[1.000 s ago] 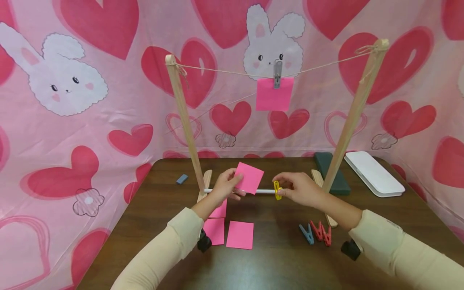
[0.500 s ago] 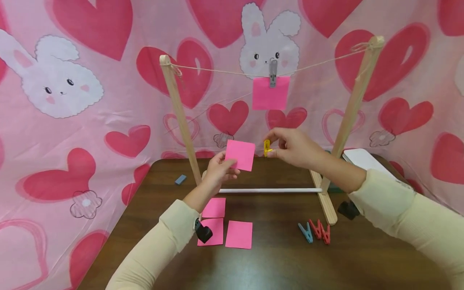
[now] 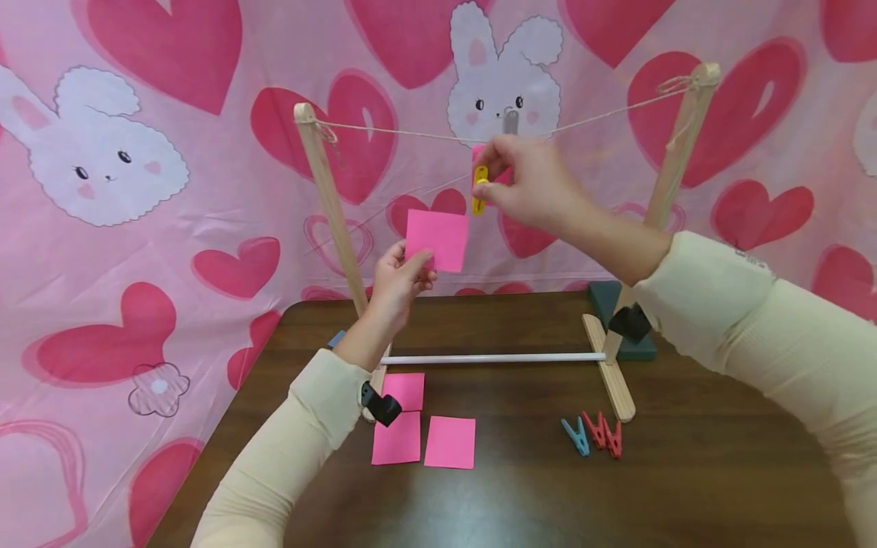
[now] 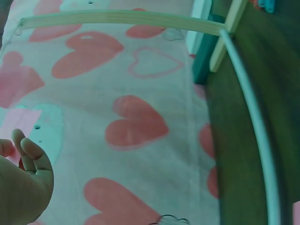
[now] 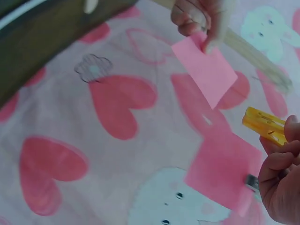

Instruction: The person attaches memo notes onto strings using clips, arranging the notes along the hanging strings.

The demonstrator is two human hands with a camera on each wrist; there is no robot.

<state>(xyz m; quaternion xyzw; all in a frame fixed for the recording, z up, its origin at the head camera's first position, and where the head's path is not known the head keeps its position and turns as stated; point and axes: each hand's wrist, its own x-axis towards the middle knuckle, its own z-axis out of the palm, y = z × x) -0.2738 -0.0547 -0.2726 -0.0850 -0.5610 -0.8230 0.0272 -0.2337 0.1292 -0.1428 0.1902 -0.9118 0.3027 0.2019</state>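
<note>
My left hand pinches a pink paper square by its lower left corner, held up below the string. In my right hand a yellow clothespin is pinched between thumb and fingers, to the right of that square and a little higher. Behind the right hand, a second pink square hangs from the string by a grey clip, partly hidden in the head view. The right wrist view shows the yellow clothespin apart from both squares.
Two wooden posts carry the string, joined low down by a white rod. Several pink squares lie on the table. A blue clothespin and red clothespins lie at right, before a dark green box.
Both hands have risen from near the white rod toward the string, carrying the pink square and the yellow clothespin. The right hand has also moved left, now covering part of the hanging square.
</note>
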